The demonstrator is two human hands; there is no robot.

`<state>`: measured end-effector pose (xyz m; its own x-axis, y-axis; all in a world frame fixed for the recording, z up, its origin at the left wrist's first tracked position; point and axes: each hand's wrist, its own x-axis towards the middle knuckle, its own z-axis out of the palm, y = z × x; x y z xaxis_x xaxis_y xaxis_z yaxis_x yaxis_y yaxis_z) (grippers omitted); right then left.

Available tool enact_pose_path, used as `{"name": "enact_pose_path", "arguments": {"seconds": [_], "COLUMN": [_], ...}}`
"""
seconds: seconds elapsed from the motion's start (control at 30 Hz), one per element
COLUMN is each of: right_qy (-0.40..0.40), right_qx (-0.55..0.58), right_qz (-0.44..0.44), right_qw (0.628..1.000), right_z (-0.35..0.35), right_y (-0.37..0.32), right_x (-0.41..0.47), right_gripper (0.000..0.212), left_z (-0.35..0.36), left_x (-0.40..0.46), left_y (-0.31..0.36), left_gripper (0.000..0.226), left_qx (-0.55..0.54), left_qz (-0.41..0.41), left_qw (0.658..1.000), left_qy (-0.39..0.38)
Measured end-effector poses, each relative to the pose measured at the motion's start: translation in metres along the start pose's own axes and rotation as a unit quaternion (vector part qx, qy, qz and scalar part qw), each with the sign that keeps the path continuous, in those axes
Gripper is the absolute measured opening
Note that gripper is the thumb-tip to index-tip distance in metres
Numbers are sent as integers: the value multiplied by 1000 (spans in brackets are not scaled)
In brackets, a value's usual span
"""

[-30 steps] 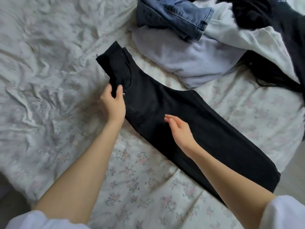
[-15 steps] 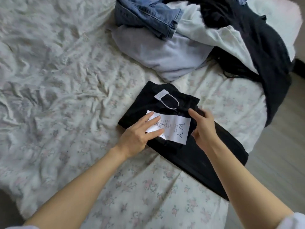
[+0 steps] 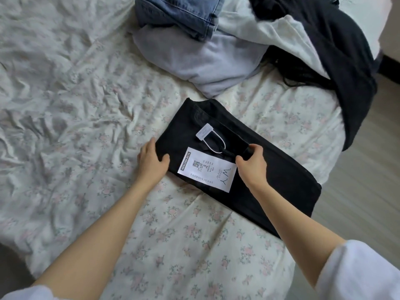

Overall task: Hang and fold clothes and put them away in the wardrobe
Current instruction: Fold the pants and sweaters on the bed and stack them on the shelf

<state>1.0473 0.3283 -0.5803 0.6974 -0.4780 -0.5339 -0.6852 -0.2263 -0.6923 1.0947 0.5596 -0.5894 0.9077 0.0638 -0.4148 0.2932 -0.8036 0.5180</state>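
Note:
Black jeans (image 3: 270,161) lie folded over on the bed, running from the middle toward the right edge. A white paper tag (image 3: 207,169) and a small white tag on a loop (image 3: 204,132) rest on top of them. My left hand (image 3: 151,161) grips the left edge of the folded jeans, thumb on top. My right hand (image 3: 252,163) pinches a fold of the black fabric just right of the paper tag.
A floral bedsheet (image 3: 173,245) covers the bed. At the back lies a pile of clothes: blue jeans (image 3: 184,14), a pale lilac garment (image 3: 194,59), a white one (image 3: 270,33) and a dark garment (image 3: 346,61) hanging over the right edge. Wooden floor (image 3: 368,180) at right.
The jeans lay full length a second ago; they are now folded over with the tags on top. My left hand moved off the paper tag to the left edge.

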Motion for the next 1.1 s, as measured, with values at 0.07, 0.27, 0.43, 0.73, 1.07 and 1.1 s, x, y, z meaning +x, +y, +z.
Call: {"name": "enact_pose_path", "arguments": {"seconds": [0.07,0.27,0.43,0.73,1.07,1.1], "right_qy": [-5,8,98,-114,-174,-181], "right_qx": [18,19,-162,-163,43,30], "right_qz": [27,60,-143,-137,-59,-60], "right_qw": [999,998,971,971,982,981], "right_z": [0,-8,-3,32,40,44], "right_y": [2,13,20,16,-68,-74], "right_x": [-1,-1,-24,-56,-79,-84], "right_gripper": [32,29,46,49,57,56], "left_z": [-4,-14,-20,-34,-85,-90], "left_x": [11,23,26,8,-24,-27], "left_y": [-1,0,6,37,52,49], "left_gripper": [57,48,36,18,6,5], "left_qx": [-44,-106,-109,-205,-233,-235], "left_qz": [-53,-103,-96,-48,-4,-7], "left_qw": [998,989,987,975,972,972], "left_qy": [-1,-27,-70,-76,-1,4]}}
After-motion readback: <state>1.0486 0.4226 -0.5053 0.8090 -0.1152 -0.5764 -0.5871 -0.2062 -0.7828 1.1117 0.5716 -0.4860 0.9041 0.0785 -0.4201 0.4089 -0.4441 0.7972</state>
